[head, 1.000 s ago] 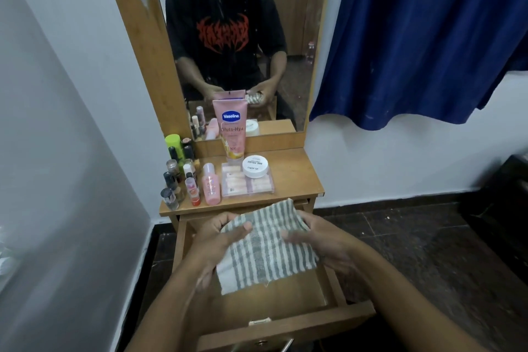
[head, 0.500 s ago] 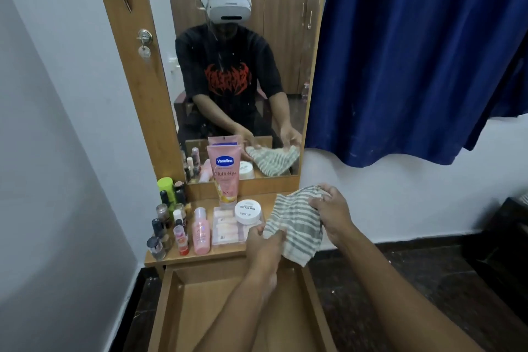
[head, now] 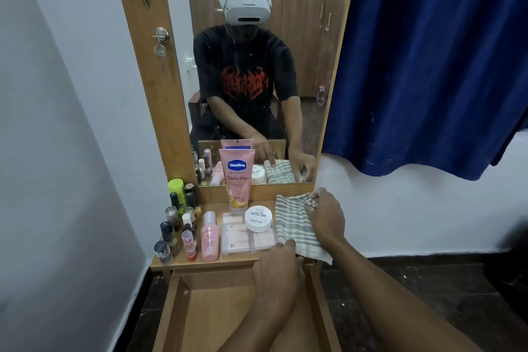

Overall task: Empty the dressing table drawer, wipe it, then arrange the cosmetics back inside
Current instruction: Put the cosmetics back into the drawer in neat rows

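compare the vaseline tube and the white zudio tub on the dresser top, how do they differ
The Vaseline tube is pink, tall and stands upright against the mirror's base; the white tub is low, round and lies flat on a clear box. The tube's label faces the camera; the tub's sits on its lid. Both are closed, out of the drawer.

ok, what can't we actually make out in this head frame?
- Open wooden drawer: its front end is cut off by the bottom edge, and both forearms cover part of the floor.
- Striped grey-and-white cloth: the right hand and left hand hide parts of it.
- Small dark nail-polish bottles: labels too small to read.
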